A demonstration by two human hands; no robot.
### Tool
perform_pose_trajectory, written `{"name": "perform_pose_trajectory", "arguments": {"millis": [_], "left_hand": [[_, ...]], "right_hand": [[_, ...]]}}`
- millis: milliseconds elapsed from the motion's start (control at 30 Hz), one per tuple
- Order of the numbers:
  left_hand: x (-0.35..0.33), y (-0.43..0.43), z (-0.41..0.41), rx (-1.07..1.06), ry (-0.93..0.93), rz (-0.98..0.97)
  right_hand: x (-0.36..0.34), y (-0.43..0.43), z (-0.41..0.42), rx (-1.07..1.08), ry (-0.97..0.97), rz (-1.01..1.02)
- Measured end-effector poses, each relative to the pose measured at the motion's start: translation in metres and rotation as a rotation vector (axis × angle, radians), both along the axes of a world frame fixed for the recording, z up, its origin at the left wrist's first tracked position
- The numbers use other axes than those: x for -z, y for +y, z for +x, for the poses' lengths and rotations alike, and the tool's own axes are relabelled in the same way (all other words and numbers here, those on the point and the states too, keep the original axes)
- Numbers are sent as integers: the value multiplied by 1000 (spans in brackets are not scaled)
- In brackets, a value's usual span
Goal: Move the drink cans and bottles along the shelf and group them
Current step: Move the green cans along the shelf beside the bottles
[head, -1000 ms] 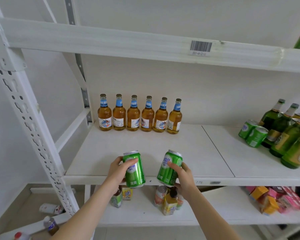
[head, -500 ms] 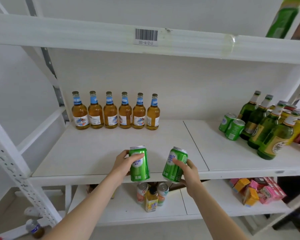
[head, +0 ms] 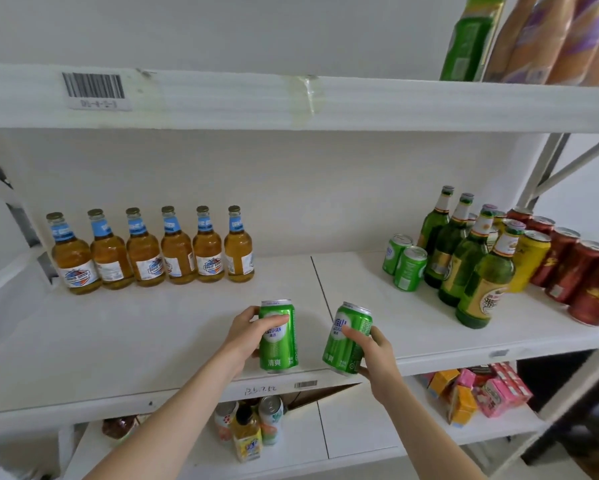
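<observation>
At the near edge of the middle shelf (head: 145, 341), the left hand (head: 244, 336) is wrapped round an upright green can (head: 279, 344). The right hand (head: 376, 356) grips a second green can (head: 346, 344), tilted, just to its right. Six amber bottles (head: 177, 252) line the far left. Green bottles (head: 464, 261), a pair of green cans (head: 404, 263) and red cans (head: 578, 275) crowd the right.

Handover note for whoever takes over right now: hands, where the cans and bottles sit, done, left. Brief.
Left hand grips an upright green can; right hand grips a tilted green can, both at the front edge of the shelf.
Six amber bottles stand in a row back left. Two more green cans stand at right, beside the green bottles and red cans.
Done: amber row looks grouped.
Left: probably set both held cans with the pair at right.
</observation>
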State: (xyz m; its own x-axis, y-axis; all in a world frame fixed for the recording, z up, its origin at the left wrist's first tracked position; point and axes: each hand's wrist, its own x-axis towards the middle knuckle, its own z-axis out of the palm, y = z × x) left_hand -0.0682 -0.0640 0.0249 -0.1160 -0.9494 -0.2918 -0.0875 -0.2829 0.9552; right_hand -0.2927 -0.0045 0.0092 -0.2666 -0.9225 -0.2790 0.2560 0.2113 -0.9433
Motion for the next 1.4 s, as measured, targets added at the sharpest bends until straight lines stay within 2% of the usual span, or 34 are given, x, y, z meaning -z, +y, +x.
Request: {"name": "perform_pose_trajectory", "arguments": {"millis": [400,633,1133,1400], "left_hand": [[5,39,-182,-9,2,5],[8,34,-250,-48,10,-2],[-2,-46,-275,-115,4,-54],[6,-68,-282,-179,46,-74]], "right_hand": [[9,20,-170,-68,29,11],[16,3,-241,-67,46,7],[21,-90,-251,-85,2,-79],[29,-118,-254,-107,153,-133]]}}
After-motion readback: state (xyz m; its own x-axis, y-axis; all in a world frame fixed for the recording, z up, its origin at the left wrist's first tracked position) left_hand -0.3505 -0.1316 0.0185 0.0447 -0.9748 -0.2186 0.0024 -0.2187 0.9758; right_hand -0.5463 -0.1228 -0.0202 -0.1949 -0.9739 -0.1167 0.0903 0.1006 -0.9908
